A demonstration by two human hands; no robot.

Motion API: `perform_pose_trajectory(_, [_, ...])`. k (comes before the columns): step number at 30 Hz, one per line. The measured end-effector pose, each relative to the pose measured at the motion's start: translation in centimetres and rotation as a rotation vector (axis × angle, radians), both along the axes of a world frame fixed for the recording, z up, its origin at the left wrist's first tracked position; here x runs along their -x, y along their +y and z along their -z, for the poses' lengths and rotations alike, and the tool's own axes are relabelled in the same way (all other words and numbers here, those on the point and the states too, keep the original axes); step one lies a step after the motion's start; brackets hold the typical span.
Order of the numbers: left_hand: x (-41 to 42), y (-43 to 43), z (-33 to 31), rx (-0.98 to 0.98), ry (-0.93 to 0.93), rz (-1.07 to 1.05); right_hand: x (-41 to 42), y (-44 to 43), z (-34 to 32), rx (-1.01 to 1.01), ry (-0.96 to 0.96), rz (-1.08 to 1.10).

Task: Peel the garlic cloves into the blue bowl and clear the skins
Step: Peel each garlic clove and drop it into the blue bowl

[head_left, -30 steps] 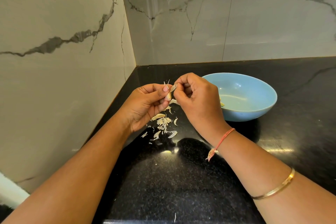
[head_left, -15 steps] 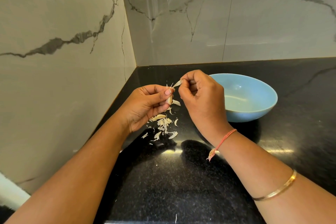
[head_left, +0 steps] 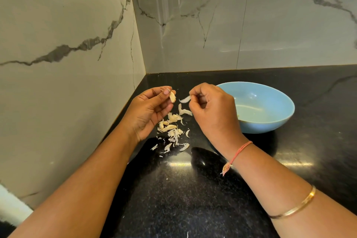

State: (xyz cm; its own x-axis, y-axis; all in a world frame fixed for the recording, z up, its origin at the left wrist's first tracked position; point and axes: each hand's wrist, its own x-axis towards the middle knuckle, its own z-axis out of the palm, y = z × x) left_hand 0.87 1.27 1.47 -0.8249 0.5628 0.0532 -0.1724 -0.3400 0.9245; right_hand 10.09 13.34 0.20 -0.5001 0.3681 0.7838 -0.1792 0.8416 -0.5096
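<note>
- Head view, progress: peeling is under way and, judging by the litter of skins, well past its start. The left hand (head_left: 148,110) pinches a garlic clove (head_left: 172,97) between thumb and fingertips, raised above the counter. The clove looks mostly bare, pale cream and smooth, with a wisp of skin at its upper end.
- The right hand (head_left: 212,110) pinches a loose strip of skin (head_left: 185,99), which is white, papery and curled. It sits just beside the clove but apart from it.
- A pile of skins (head_left: 172,129) lies scattered on the black countertop (head_left: 193,199), below and between the hands. A few plumper pieces in it may be unpeeled cloves, but that cannot be told.
- The blue bowl (head_left: 270,123) stands to the right, its near-left rim hidden by the right hand. The visible part of its inside shows only a yellowish speck, so whether any peeled cloves are in it is unclear.
- Judged still to do: dropping this clove into the bowl, peeling any remaining cloves, and clearing the skins, which has not yet begun.
</note>
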Motion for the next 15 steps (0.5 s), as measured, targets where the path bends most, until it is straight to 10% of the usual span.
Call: perform_pose_trajectory(15, [-0.2, 0.3, 0.1, -0.051, 0.0, 0.03, -0.2, -1.1, 0.1, 0.037, -0.188, -0.102])
